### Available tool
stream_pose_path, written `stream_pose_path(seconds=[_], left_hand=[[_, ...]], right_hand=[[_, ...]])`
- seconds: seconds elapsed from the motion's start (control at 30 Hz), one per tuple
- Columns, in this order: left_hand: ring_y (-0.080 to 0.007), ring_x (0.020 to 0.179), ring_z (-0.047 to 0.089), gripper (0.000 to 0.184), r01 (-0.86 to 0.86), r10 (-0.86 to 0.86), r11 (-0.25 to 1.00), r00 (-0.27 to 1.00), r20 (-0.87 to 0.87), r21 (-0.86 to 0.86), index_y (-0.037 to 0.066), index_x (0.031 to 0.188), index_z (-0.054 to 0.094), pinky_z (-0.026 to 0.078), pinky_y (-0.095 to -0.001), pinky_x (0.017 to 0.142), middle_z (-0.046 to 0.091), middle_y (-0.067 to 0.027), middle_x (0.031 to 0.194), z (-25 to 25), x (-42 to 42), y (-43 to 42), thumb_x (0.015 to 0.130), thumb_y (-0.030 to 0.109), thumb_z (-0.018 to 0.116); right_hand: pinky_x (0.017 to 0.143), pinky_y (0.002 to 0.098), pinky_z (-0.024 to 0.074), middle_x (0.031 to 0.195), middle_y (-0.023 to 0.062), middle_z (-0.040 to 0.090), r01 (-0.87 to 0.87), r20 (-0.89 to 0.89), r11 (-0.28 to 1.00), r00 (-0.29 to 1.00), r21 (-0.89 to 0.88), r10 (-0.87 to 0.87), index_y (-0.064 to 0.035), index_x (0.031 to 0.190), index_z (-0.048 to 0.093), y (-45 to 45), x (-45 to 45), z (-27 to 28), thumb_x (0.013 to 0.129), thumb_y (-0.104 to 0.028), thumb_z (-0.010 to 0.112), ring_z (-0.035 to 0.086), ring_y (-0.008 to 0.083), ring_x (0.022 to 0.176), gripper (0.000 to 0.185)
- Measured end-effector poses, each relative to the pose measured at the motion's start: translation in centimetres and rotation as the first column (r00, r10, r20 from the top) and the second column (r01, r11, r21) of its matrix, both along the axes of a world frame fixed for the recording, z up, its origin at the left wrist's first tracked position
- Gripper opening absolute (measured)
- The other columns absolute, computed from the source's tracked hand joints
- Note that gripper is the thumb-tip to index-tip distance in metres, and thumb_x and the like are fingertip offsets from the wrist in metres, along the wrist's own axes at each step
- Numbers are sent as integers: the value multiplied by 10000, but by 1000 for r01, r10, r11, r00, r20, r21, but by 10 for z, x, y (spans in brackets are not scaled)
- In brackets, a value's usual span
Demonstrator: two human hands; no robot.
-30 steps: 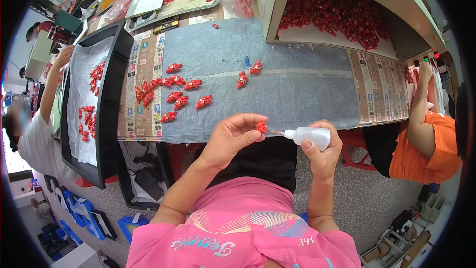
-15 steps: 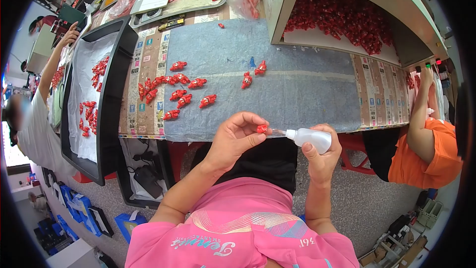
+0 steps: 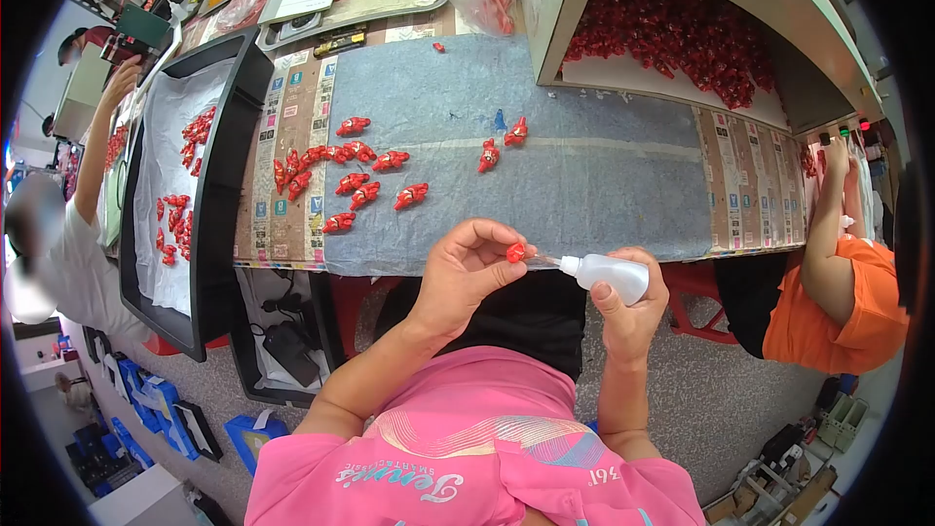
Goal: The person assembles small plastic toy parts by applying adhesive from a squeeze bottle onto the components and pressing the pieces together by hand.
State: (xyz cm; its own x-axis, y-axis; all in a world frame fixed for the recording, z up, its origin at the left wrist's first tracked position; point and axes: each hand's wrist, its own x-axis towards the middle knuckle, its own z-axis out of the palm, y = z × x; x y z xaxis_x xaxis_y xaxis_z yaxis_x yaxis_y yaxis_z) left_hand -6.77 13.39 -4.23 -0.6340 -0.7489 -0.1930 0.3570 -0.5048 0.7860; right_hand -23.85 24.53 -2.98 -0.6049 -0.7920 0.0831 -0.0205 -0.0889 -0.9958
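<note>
Small glossy red piece (image 3: 516, 252) pinched and turned near the frame's centre

Against half a second ago, I see the piece show a rounder, more compact face, so I judge it has been rolled slightly between the fingers. Both hands otherwise keep their places; I take it that the same piece is being worked on, with another side presented.

On my feed, the left bare hand (image 3: 463, 273) closes thumb and fingertips in a narrow pinch on the piece, just below the middle of the frame. The right bare hand (image 3: 631, 317) wraps around a translucent white plastic squeeze bottle (image 3: 616, 278), thumb along its lower side. Its thin nozzle (image 3: 549, 260) points left at the piece; I cannot tell whether they touch, or how hard the bottle is squeezed.

Beyond the hands, several red figurines with pale markings (image 3: 412, 196) lie left of centre on a blue-grey cloth (image 3: 584, 200).
</note>
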Motion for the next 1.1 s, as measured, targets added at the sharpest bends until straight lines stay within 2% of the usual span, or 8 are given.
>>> stream_pose_path(seconds=[0.27,0.63,0.73,1.1], left_hand=[[-184,1003,618,238,-2,2,1000,1000,-6,16,19,1004,568,502,-296,897,613,-74,1016,1,0,-1,807,-85,652],[-203,1017,625,225,19,-20,997,1000,14,76,1,1047,572,498,-321,917,644,-128,1058,2,2,-3,838,-61,625],[-231,1013,628,226,21,-23,998,999,30,52,-16,1047,557,512,-356,920,629,-153,1074,2,2,-3,839,-12,646],[-228,996,637,224,35,-37,999,998,53,36,-17,1054,563,514,-353,911,638,-159,1070,4,1,-3,842,-24,635]], right_hand=[[703,252,466,910,46,590,5,14,1000,1000,2,-5,-18,966,593,-1,3,0,717,-281,819,570,123,815,428],[709,252,464,916,45,591,14,30,999,999,-52,-13,-22,969,588,-5,4,-2,718,-287,818,567,123,817,431],[713,256,466,922,50,589,13,25,999,1000,-45,-12,-22,968,588,-4,3,-4,717,-290,818,569,126,824,434],[711,251,466,913,46,598,-1,20,1000,1000,-16,1,-19,969,590,-4,2,-4,723,-281,814,571,120,818,423]])
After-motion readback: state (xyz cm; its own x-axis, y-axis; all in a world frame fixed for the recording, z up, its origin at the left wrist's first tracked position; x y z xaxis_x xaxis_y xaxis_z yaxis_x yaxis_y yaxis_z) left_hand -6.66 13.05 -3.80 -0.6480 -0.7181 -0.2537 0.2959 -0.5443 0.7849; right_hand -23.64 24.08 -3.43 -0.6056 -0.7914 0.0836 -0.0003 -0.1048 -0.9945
